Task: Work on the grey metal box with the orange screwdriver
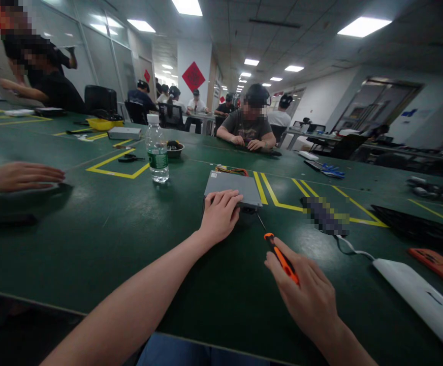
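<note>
A grey metal computer power supply [236,184] lies on the green table in front of me, its coloured cables [232,171] at the far edge. Across its near left corner rests my left hand [221,213], fingers stretched out over the top. My right hand [301,284] is closed around an orange and black screwdriver [281,258]. The screwdriver's thin shaft points at the near right corner of the power supply, beside its socket. Whether the tip touches a screw is too small to tell.
A clear water bottle [157,152] stands left of the power supply, before a metal bowl [175,148]. On the right lie a white power bank [415,295], a cable and an orange phone [438,264]. Another person's hand [23,177] is at left; a person [248,122] sits opposite.
</note>
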Demonstrator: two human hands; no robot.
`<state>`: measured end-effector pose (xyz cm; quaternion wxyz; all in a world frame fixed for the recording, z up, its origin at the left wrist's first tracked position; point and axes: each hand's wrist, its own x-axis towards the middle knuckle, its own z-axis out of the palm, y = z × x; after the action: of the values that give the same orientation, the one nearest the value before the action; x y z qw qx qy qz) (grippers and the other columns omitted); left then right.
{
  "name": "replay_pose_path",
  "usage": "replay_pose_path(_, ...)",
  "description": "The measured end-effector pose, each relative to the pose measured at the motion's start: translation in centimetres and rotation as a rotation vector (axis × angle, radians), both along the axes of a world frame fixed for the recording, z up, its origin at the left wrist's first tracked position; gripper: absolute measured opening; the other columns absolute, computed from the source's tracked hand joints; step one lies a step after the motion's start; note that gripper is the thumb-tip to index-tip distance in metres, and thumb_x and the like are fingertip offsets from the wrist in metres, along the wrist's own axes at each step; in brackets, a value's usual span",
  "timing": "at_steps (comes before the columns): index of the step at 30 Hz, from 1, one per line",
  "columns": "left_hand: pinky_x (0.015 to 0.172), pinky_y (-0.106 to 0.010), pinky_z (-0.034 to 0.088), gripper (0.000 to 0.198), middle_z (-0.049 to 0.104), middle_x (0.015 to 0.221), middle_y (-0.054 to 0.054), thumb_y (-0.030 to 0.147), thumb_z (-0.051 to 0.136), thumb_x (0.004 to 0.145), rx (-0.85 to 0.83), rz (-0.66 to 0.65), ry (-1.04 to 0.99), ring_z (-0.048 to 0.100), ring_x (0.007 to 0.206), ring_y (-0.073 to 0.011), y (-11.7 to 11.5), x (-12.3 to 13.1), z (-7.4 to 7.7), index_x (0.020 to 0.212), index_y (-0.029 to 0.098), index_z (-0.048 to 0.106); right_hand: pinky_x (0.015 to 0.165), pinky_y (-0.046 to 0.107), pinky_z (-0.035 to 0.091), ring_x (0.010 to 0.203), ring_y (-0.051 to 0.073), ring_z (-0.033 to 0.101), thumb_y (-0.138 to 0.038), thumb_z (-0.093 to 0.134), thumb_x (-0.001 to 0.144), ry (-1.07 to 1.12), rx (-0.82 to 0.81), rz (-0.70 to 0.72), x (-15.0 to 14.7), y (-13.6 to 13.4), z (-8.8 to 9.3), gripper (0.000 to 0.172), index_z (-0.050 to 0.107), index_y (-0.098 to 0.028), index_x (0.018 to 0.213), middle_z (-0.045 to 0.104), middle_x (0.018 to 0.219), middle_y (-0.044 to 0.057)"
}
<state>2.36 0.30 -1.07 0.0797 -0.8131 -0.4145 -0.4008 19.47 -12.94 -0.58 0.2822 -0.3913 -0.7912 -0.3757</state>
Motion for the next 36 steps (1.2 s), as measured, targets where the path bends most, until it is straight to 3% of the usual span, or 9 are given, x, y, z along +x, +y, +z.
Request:
replay_pose_path(3,0.100,-0.040,0.027,0.028,0.055,0.127,0.000,0.024,0.045,0.088,-0.007,0.002,-0.001,0.043,0.120,-0.0185,0.01,0.01,-0.03,0.115,0.026,0.051,0.078,0.032,0.048,0.090,0.021,0.062,-0.015,0.060,0.083,0.042,0.003,-0.015,0.00,0.04,0.05,0.013,0.058,-0.017,0.096,0.060,0.108,0.016)
replay_pose_path(7,0.100,-0.040,0.026,0.028,0.055,0.127,0.000,0.023,0.045,0.089,-0.007,-0.006,0.003,0.043,0.120,-0.0181,-0.01,-0.02,0.02,0.116,0.025,0.050,0.079,0.036,0.049,0.096,0.024,0.060,-0.008,0.052,0.085,-0.005,-0.060,0.003,-0.13,-0.14,-0.13,0.016,0.056,-0.014,0.099,0.054,0.119,0.021)
replay_pose_path(10,0.099,-0.040,0.026,0.028,0.055,0.127,0.000,0.023,0.045,0.089,-0.006,-0.010,0.003,0.043,0.120,-0.0182,-0.04,-0.01,0.07,0.116,0.025,0.050,0.077,0.034,0.049,0.090,0.021,0.062,-0.003,0.047,0.086,-0.050,-0.077,0.036,-0.11,-0.21,-0.08,0.022,0.056,-0.014,0.103,0.055,0.119,0.021)
replay_pose_path(13,0.099,-0.040,0.027,0.028,0.055,0.127,-0.001,0.023,0.045,0.089,-0.006,-0.007,0.005,0.043,0.120,-0.0186,-0.06,0.03,0.09,0.116,0.025,0.050,0.075,0.030,0.050,0.085,0.019,0.063,-0.008,0.053,0.085,-0.012,-0.046,0.037,-0.07,-0.06,0.01,0.017,0.058,-0.014,0.100,0.058,0.114,0.020)
replay_pose_path(19,0.099,-0.040,0.028,0.029,0.055,0.127,-0.001,0.023,0.045,0.088,0.001,0.000,0.012,0.044,0.119,-0.0189,-0.07,0.01,0.12,0.116,0.025,0.051,0.076,0.034,0.052,0.098,0.025,0.060,-0.010,0.052,0.085,0.028,-0.083,0.042,-0.10,0.16,-0.44,0.012,0.056,-0.010,0.097,0.054,0.115,0.024)
replay_pose_path(24,0.099,-0.040,0.027,0.028,0.055,0.127,0.000,0.023,0.045,0.088,-0.005,-0.006,0.002,0.043,0.120,-0.0181,0.00,0.03,0.01,0.116,0.026,0.050,0.077,0.030,0.050,0.088,0.019,0.063,-0.007,0.055,0.084,-0.024,-0.031,0.004,0.26,0.07,0.06,0.022,0.056,-0.015,0.104,0.058,0.115,0.018)
replay_pose_path(28,0.099,-0.040,0.027,0.028,0.055,0.127,0.000,0.023,0.046,0.088,-0.005,-0.009,-0.003,0.044,0.120,-0.0184,0.06,0.07,-0.09,0.116,0.026,0.050,0.077,0.031,0.050,0.086,0.019,0.063,-0.016,0.060,0.084,-0.003,-0.022,-0.011,0.28,0.00,0.42,0.014,0.058,-0.016,0.098,0.061,0.110,0.016)
replay_pose_path(32,0.099,-0.040,0.027,0.028,0.055,0.127,-0.001,0.023,0.046,0.088,-0.003,-0.006,-0.001,0.044,0.120,-0.0184,0.03,0.03,-0.05,0.116,0.026,0.050,0.082,0.036,0.049,0.099,0.025,0.060,-0.006,0.052,0.084,-0.066,-0.097,0.031,0.14,-0.10,0.06,0.014,0.056,-0.012,0.097,0.053,0.122,0.023)
replay_pose_path(36,0.099,-0.040,0.027,0.029,0.054,0.127,-0.001,0.023,0.046,0.088,-0.003,-0.005,0.009,0.043,0.120,-0.0186,-0.03,-0.02,0.04,0.116,0.026,0.050,0.081,0.032,0.049,0.094,0.022,0.062,-0.003,0.050,0.085,-0.142,-0.062,0.031,0.41,0.01,0.41,0.022,0.056,-0.012,0.104,0.055,0.119,0.024)
